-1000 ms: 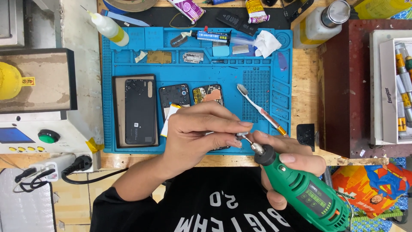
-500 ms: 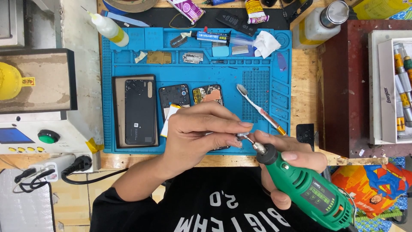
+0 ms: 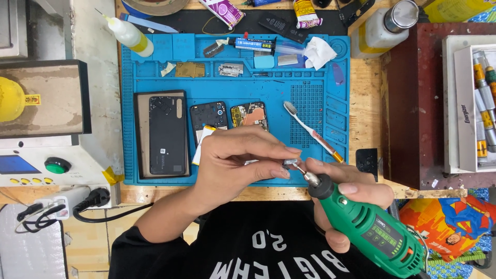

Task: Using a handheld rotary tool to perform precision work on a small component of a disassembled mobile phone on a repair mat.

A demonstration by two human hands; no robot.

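Gripping the green rotary tool [image 3: 374, 230] around its body, the right hand [image 3: 343, 199] keeps the tool angled up and to the left, its silver chuck [image 3: 311, 179] pointing at the left hand [image 3: 240, 160]. That left hand has its thumb and fingertips pressed together on the small metal bit [image 3: 290, 162] at the very tip of the tool, just above the near edge of the blue work mat [image 3: 155, 57]. Compared with the views from half a second and a second ago, almost nothing has shifted: both hands hold the same pose, and the tool has only crept slightly to the right and lower in the picture. The pinch on the tip has not let go, so the fitting or adjusting of the bit looks to be still under way, though whether the fingers are turning it cannot be told. On the mat beyond the hands lie a dark phone back [image 3: 166, 134] at the left, two opened phone parts [image 3: 249, 114] in the middle, and a toothbrush [image 3: 312, 132] lying slantwise at the right. A squeeze bottle [image 3: 129, 33] lies at the far left corner.
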